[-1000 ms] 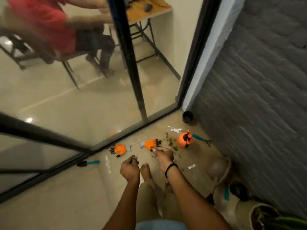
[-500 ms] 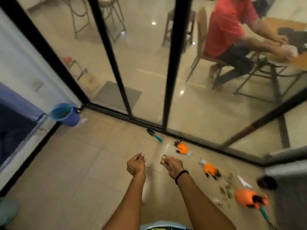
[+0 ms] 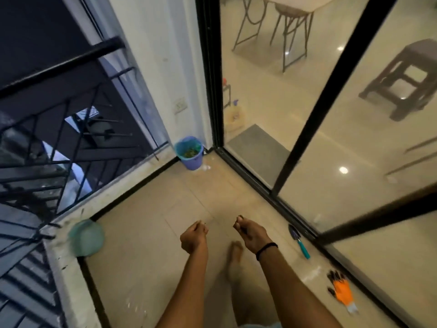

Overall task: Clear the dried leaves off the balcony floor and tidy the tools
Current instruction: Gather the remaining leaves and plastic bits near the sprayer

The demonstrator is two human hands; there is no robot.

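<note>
The balcony floor (image 3: 146,245) runs from the near edge to a far corner, shut in by the railing (image 3: 47,129) on the left and the glass doors (image 3: 272,114) on the right; the view faces that corner, which suggests the person is heading there. The blue bucket (image 3: 192,162) stands right in the far corner, against the wall and out of the walking path, a sensible spot for a waste bin. A teal lid (image 3: 86,237) sits on the ledge at the near left, blurred. The left hand (image 3: 194,236) and right hand (image 3: 250,234) are held out side by side over bare tile, apart from each other; each has its fingers bunched against the thumb, pinching small dark scraps (image 3: 239,218), probably leaf, held like this so nothing drops on the way. An orange glove (image 3: 343,294) lies near right beside the door track, and the trowel (image 3: 300,242) lies just beyond it along the same track; both wait untidied. The dried leaves (image 3: 190,151) show as a greenish-brown heap low inside the bucket; no single leaf can be made out.
</note>
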